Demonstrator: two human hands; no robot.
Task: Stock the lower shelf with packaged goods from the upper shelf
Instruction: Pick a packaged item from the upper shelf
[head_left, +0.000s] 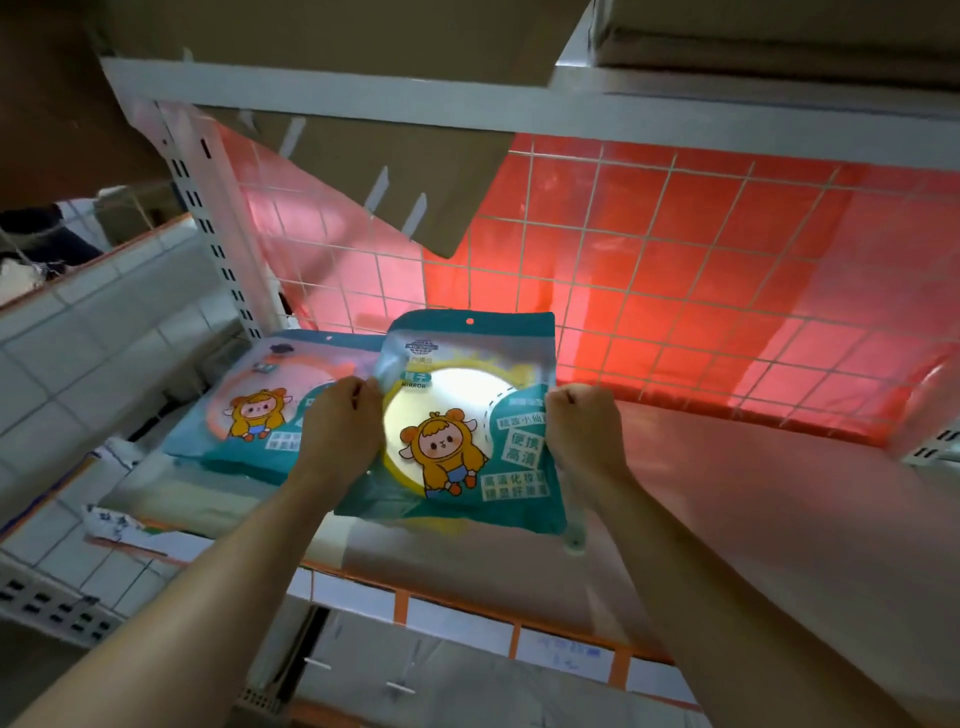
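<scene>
At shelf, two mirror packets, two hands

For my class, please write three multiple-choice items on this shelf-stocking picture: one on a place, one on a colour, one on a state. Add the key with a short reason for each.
1. Where is the second mirror packet relative to the held packet?
A. To its left, lying on the shelf
B. To its right
C. On top of it

2. What colour is the sheet at the back of the shelf?
A. Blue
B. Red
C. Black

3. How is the held packet supported?
A. It lies free
B. One hand alone holds it
C. The left hand and right hand grip its side edges

Key:
1 A: it lies left of the held packet.
2 B: the sheet shows red.
3 C: the fingers of both hands curl round its edges.
</scene>
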